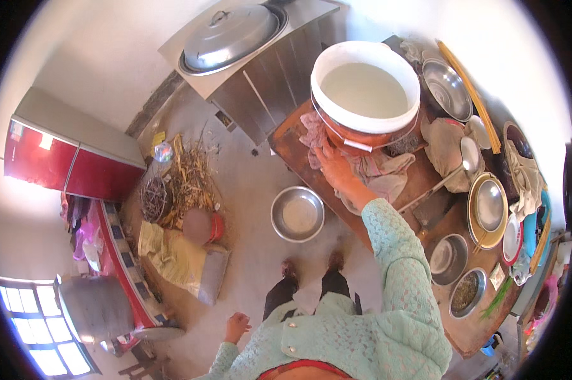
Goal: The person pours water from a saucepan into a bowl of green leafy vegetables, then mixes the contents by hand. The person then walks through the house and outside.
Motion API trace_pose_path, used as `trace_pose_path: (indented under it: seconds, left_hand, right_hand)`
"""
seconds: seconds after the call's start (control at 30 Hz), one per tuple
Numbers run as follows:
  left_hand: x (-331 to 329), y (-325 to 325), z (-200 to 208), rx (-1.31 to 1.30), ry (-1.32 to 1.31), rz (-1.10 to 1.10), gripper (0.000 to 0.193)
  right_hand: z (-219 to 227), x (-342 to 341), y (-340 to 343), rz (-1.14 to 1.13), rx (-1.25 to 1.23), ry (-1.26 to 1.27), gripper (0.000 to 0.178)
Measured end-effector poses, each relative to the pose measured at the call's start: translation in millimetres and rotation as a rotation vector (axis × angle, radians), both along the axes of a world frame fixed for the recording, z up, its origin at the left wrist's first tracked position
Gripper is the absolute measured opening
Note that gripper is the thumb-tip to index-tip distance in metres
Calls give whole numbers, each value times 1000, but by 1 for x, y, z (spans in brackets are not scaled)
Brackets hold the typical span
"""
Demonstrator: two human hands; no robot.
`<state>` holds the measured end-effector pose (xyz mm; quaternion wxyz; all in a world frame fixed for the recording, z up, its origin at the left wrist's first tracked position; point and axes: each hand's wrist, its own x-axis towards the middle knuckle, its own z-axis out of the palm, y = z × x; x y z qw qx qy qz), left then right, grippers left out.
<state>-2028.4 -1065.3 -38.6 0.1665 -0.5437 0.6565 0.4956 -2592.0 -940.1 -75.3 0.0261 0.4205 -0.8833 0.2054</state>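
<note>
My right hand (338, 170) reaches over the wooden table and rests on a crumpled pinkish cloth (387, 177). Its fingers are stretched out on the fabric, close to the bucket's handle. Right beside them stands a large white bucket (365, 120) with cloudy pale liquid inside. A reddish-orange band shows below its rim, and its wire handle hangs down at the front. Low at my left side, my left hand (237, 327) hangs away from the table with its fingers loosely curled and nothing visible in them.
On the table (447, 320) are a ladle (469, 155), a cleaver-like dark blade (435, 212), several metal bowls and green stalks (498, 297). A metal basin (298, 214) sits on the floor ahead of my feet. Beyond is a stove with a lidded pan (232, 38); sticks (194, 168) lie left.
</note>
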Motion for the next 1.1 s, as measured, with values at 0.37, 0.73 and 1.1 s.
trace_pose_path:
  seconds: [0.37, 0.73, 1.1]
  left_hand:
    - [-386, -10, 58, -428, 880, -676, 38]
    - [-558, 59, 111, -567, 1093, -605, 114]
    - [-575, 84, 106, -483, 1081, -481, 113]
  right_hand:
    - [-13, -37, -51, -163, 212, -213, 59]
    - [-42, -38, -32, -182, 72, -467, 40]
    - [-50, -34, -12, -133, -35, -583, 32]
